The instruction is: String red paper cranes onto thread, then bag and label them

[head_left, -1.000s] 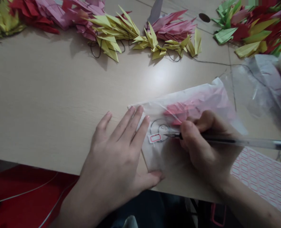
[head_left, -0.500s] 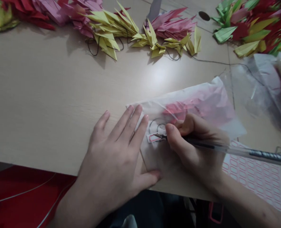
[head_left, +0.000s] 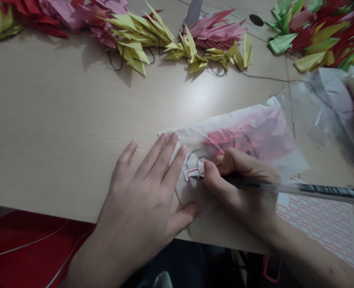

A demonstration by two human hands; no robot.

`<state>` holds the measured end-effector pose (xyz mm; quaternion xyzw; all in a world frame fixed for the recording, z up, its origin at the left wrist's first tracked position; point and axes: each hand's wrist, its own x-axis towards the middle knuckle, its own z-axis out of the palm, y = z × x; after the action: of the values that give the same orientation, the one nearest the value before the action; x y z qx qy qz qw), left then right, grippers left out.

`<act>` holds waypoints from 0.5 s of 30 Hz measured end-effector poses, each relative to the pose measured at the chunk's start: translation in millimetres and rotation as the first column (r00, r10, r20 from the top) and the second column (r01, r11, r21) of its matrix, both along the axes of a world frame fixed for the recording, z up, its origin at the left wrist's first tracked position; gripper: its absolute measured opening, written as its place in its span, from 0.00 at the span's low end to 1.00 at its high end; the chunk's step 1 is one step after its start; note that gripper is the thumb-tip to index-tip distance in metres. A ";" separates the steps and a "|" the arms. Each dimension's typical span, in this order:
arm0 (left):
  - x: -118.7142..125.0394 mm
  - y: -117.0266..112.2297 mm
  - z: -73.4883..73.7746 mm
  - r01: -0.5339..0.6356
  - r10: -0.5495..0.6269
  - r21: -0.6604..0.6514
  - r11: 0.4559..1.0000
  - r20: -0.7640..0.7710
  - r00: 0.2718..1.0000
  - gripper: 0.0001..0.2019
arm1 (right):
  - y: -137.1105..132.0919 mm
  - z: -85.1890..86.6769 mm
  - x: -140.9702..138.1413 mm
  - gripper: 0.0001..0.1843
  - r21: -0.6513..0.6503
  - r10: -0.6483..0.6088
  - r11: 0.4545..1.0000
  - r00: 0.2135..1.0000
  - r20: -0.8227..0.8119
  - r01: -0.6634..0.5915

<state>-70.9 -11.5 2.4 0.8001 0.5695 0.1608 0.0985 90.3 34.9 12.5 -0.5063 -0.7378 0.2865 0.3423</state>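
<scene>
My left hand lies flat with its fingers spread, pressing on a clear plastic bag that holds pink paper cranes and a loop of dark cord. A small white sticker label with a red border is stuck on the bag, next to my fingertips. My right hand grips a clear ballpoint pen, and its tip rests at the label's lower edge.
Strings of folded paper cranes in yellow, pink, red and green lie along the far side of the wooden table. A sheet of red-bordered labels and another plastic bag sit at right.
My right hand and the pen have moved left, bringing the pen tip from beside the label onto its lower edge. My left hand stays on the bag.
</scene>
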 end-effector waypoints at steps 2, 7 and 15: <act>-0.1 0.2 0.2 0.005 -0.005 -0.011 1.000 0.005 1.000 0.34 | 0.0 -0.1 0.3 0.19 0.000 0.001 1.000 1.000 0.007 -0.001; -0.4 0.3 0.4 -0.002 0.002 -0.010 1.000 0.024 1.000 0.34 | -0.8 0.1 0.6 0.19 0.001 0.004 1.000 0.999 0.037 -0.005; -0.5 0.0 0.8 0.004 -0.004 -0.021 1.000 0.011 1.000 0.34 | -1.4 0.5 -0.4 0.19 -0.039 0.001 0.999 1.000 0.018 0.000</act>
<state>-71.4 -11.4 3.2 0.7993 0.5689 0.1591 0.1105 89.9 33.5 12.9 -0.5154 -0.7351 0.2965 0.3256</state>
